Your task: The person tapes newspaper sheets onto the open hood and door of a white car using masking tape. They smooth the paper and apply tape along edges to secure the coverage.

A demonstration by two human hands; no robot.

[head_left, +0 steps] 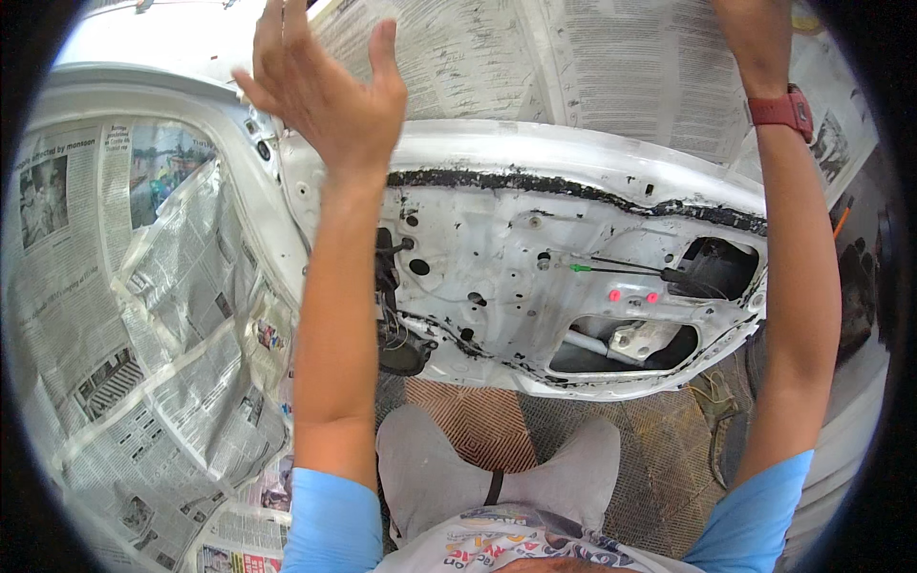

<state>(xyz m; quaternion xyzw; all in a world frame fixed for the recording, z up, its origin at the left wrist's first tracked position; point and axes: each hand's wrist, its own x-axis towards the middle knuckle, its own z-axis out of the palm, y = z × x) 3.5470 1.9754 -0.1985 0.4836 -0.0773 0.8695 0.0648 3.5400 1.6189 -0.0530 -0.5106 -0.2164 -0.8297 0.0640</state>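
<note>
The released left hand fans its fingers apart; the right hand is cropped, its grasp impossible to tell. Between the hands are printed grey newspaper sheets; bodyward of both is a white, black-streaked metal car door.

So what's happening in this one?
A person is at a stripped white car door, both arms raised toward the newspaper sheets beyond its upper edge. The left hand is open, fingers spread, with nothing visible in it; whether it touches the paper is unclear. The right hand, above a red wristband, is cut off by the picture's top edge, so its grip can't be told.
</note>
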